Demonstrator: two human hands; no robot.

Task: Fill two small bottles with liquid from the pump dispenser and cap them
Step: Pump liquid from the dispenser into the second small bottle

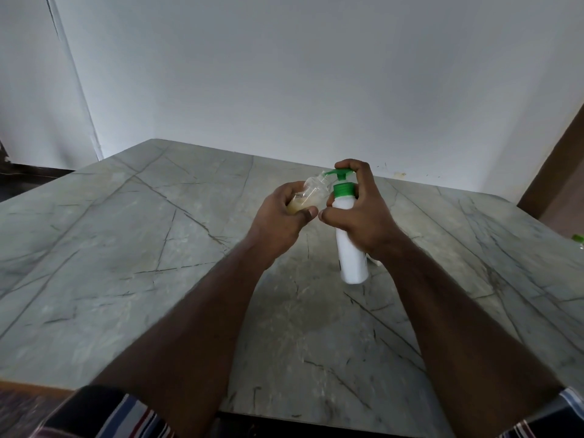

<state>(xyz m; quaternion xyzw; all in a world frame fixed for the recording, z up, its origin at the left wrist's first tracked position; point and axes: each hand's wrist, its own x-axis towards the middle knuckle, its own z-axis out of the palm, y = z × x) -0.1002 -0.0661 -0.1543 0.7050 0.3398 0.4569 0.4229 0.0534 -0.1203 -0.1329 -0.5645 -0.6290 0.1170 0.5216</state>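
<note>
A white pump dispenser (pixel 350 248) with a green collar and green pump head (pixel 339 174) stands on the grey marble table (pixel 126 248). My right hand (pixel 363 213) grips its neck, one finger curled over the pump head. My left hand (pixel 284 216) holds a small clear bottle (pixel 311 194), tilted with its mouth at the green nozzle tip. Pale cream liquid lies in the bottle's lower part. No cap is seen on this bottle.
At the right edge of the frame a small green-topped object (pixel 578 239) lies on the table, mostly cut off. A white wall (pixel 284 74) rises behind the table. The table's near edge runs just above my lap.
</note>
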